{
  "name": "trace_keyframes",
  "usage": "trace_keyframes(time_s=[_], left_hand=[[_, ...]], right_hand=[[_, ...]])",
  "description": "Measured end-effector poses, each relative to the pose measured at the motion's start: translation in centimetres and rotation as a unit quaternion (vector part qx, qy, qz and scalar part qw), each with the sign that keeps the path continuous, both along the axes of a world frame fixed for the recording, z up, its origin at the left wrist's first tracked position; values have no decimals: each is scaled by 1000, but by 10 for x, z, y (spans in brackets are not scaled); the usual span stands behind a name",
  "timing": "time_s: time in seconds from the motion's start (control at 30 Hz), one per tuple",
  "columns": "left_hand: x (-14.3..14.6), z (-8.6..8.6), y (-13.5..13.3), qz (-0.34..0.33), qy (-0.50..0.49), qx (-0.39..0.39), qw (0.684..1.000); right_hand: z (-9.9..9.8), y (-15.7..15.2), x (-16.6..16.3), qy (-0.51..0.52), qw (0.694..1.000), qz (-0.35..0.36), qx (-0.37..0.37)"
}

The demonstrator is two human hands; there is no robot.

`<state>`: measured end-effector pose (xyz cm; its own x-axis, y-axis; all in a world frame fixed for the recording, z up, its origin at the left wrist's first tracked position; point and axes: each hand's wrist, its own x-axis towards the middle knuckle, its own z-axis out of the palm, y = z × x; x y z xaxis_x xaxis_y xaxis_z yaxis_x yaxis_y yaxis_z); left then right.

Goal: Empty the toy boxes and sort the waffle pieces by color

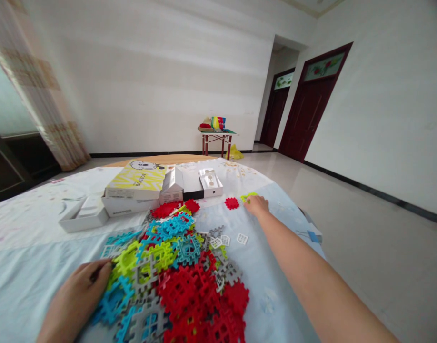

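A table under a pale blue-and-white cloth [33,247] carries a loose heap of red, blue, grey and lime interlocking plastic grid tiles [183,281], spread from its near edge towards the middle. Behind the heap, yellow-and-white cardboard boxes [136,183] sit along the far edge. The left hand [75,300] lies palm down at the heap's near-left side, fingers loosely bent against the tiles and clasping nothing, seemingly steadying them. The right hand [257,206] is stretched out to the far right edge because a stray lime-green plastic tile [247,196] lies there. Its fingertips touch that tile, but whether they grip it cannot be told. A single red plastic tile [232,203] lies just beside.
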<state>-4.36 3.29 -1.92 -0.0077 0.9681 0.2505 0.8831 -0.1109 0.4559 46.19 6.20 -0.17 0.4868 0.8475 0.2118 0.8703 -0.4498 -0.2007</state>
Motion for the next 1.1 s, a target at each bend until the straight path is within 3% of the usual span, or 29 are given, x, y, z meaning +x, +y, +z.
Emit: trace_keyframes(time_s=[0.17,0.27,0.37,0.47,0.57,0.7,0.9,1.1], left_hand=[[3,4,-4,1,6,-1,1000],[2,3,-4,-4,7,-4,1000],[3,3,-5,-8,7,-17,1000],[5,7,-6,-8,11,-25,1000],[6,9,-7,-11,16,-27,999],[5,7,-6,-12,23,-28,999],[6,6,-6,-13,27,-41,999],[9,10,-7,-7,28,-54,998]], right_hand=[[2,-3,8,-15,1000,-15,11],[5,-6,4,-7,998,9,59],[9,-13,-14,31,987,86,133],[13,-25,-44,103,958,211,165],[18,-40,-78,168,924,310,149],[21,-56,-115,185,901,378,107],[14,-60,-139,162,897,407,62],[12,-63,-135,212,908,352,85]])
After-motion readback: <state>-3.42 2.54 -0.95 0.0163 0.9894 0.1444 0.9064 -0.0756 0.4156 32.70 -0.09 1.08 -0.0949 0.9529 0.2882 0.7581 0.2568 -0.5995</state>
